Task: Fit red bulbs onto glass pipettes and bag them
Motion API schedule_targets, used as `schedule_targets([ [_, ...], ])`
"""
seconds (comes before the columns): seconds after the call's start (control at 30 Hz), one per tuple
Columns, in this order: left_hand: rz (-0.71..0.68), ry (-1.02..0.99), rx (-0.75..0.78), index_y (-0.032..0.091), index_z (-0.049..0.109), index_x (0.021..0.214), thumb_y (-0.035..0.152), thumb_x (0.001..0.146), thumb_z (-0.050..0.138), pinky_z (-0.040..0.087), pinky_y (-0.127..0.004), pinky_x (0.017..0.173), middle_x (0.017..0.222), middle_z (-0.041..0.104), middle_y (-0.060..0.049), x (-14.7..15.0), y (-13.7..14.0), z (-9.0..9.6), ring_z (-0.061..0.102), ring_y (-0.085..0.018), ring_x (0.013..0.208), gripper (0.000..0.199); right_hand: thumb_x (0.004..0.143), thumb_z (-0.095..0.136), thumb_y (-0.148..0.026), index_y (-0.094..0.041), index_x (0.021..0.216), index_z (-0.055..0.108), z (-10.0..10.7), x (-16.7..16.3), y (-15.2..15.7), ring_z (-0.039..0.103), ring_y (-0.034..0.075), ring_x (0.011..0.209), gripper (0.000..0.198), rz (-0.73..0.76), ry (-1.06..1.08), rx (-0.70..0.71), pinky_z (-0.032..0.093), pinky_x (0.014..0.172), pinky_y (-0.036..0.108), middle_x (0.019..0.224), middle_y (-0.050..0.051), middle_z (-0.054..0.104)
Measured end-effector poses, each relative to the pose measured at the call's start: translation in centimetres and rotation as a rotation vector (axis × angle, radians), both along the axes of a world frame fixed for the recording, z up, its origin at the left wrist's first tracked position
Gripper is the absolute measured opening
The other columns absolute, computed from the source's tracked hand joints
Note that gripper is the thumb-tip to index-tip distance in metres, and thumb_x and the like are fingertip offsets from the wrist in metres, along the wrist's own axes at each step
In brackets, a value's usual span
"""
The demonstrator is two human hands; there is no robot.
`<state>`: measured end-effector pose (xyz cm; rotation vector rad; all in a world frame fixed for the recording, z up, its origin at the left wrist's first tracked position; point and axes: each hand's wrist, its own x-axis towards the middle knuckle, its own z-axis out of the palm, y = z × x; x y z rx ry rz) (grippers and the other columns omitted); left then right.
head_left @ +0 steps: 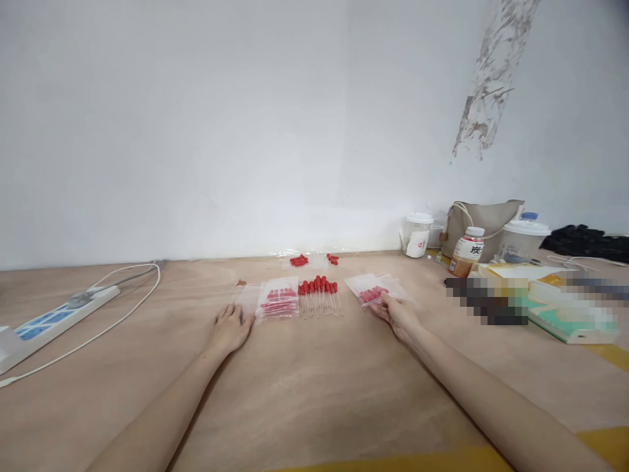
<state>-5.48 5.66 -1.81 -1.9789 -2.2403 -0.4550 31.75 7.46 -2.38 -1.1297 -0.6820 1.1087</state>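
Observation:
My left hand (230, 328) lies on the table with its fingers spread, the thumb side by the edge of some clear plastic bags (251, 298). Just right of these is a stack of clear bags holding red-tipped sticks (279, 298). Loose red-tipped sticks (319, 295) are laid in a row between my hands, red ends away from me. My right hand (397, 314) pinches the near edge of a clear plastic bag (368, 286) with red-tipped pieces inside. Behind the row, by the wall, are small red pieces (298, 260) on clear plastic.
At far left lies a power strip (59, 321) with a white cable (132, 308). On the right stand a lidded cup (417, 236), a bottle (466, 252), a grey bag (484, 219) and another lidded cup (523, 242). A green-and-white box (565, 314) lies nearer me.

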Motion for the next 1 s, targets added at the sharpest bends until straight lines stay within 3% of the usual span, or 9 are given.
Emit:
schedule_targets([
  [0.1, -0.035, 0.002, 0.011, 0.011, 0.057, 0.101, 0.031, 0.084, 0.033, 0.031, -0.038, 0.093, 0.117, 0.051, -0.014, -0.3, 0.2, 0.1, 0.040, -0.026, 0.114, 0.035, 0.063, 0.065, -0.032, -0.022, 0.066, 0.036, -0.4, 0.2, -0.4, 0.044, 0.009, 0.030, 0.031, -0.065, -0.085, -0.043, 0.034, 0.024, 0.018, 0.038, -0.008, 0.040],
  [0.23, -0.029, -0.039, 0.038, 0.014, 0.062, 0.092, 0.020, 0.083, 0.033, 0.035, -0.031, 0.089, 0.111, 0.057, -0.011, -0.5, 0.4, 0.2, 0.047, -0.023, 0.109, 0.031, 0.062, 0.063, -0.036, -0.023, 0.076, 0.033, -0.6, 0.1, -1.0, 0.033, 0.007, 0.025, 0.036, -0.155, -0.181, -0.002, 0.022, 0.022, 0.016, 0.038, -0.013, 0.034],
  [0.33, 0.022, -0.104, 0.067, 0.016, 0.065, 0.089, 0.021, 0.083, 0.035, 0.042, -0.030, 0.080, 0.101, 0.063, -0.010, -1.1, 0.4, 0.4, 0.055, -0.024, 0.098, 0.031, 0.064, 0.060, -0.035, -0.023, 0.080, 0.034, -0.6, -0.1, -1.4, 0.030, 0.005, 0.028, 0.033, -0.184, -0.241, 0.078, 0.022, 0.026, 0.016, 0.043, -0.012, 0.036],
  [0.43, 0.091, -0.178, 0.129, 0.015, 0.064, 0.094, 0.025, 0.084, 0.034, 0.046, -0.031, 0.072, 0.091, 0.067, -0.011, -2.7, 0.1, 1.1, 0.060, -0.027, 0.089, 0.034, 0.067, 0.057, -0.032, -0.020, 0.074, 0.039, -0.6, -0.3, -2.0, 0.036, 0.005, 0.039, 0.023, -0.103, -0.464, 0.270, 0.029, 0.036, 0.017, 0.050, -0.009, 0.039],
  [0.53, 0.101, -0.228, 0.241, 0.015, 0.054, 0.113, 0.031, 0.088, 0.028, 0.046, -0.030, 0.078, 0.107, 0.061, -0.009, -3.9, -0.7, 2.3, 0.056, -0.024, 0.099, 0.040, 0.070, 0.052, -0.029, -0.019, 0.071, 0.043, -0.8, -0.9, -2.7, 0.039, 0.007, 0.045, 0.014, 0.065, -0.752, 0.411, 0.031, 0.043, 0.018, 0.052, -0.007, 0.039],
  [0.6, -0.017, -0.275, 0.311, 0.017, 0.048, 0.120, 0.037, 0.088, 0.026, 0.042, -0.028, 0.087, 0.119, 0.053, -0.005, -3.7, -1.6, 3.3, 0.049, -0.020, 0.108, 0.043, 0.070, 0.051, -0.025, -0.018, 0.074, 0.047, -0.6, -1.6, -3.2, 0.043, 0.009, 0.048, 0.009, 0.131, -0.921, 0.435, 0.033, 0.047, 0.020, 0.055, -0.005, 0.045],
  [0.67, -0.307, -0.367, 0.313, 0.017, 0.049, 0.119, 0.041, 0.087, 0.030, 0.036, -0.030, 0.095, 0.122, 0.050, -0.002, -2.4, -2.8, 4.2, 0.045, -0.020, 0.113, 0.045, 0.069, 0.050, -0.021, -0.017, 0.075, 0.051, 0.0, -2.6, -3.5, 0.048, 0.011, 0.056, 0.007, 0.187, -1.106, 0.427, 0.036, 0.054, 0.022, 0.064, -0.001, 0.053],
  [0.83, -0.852, -0.324, -0.112, 0.024, 0.051, 0.117, 0.040, 0.088, 0.030, 0.030, -0.038, 0.100, 0.124, 0.047, 0.001, 3.3, -5.9, 4.6, 0.040, -0.020, 0.117, 0.039, 0.069, 0.047, -0.011, -0.015, 0.073, 0.056, 2.0, -5.2, -1.7, 0.054, 0.014, 0.072, 0.010, 0.290, -1.364, 0.203, 0.037, 0.064, 0.023, 0.075, 0.004, 0.060],
  [1.0, -0.989, -0.119, -0.206, 0.026, 0.035, 0.128, 0.031, 0.089, 0.032, 0.014, -0.043, 0.105, 0.132, 0.037, 0.000, 6.3, -7.4, 3.3, 0.026, -0.018, 0.125, 0.039, 0.067, 0.050, -0.009, -0.012, 0.087, 0.054, 2.8, -7.3, 2.1, 0.054, 0.022, 0.087, 0.021, 0.276, -1.395, 0.018, 0.039, 0.069, 0.026, 0.091, 0.013, 0.059],
])
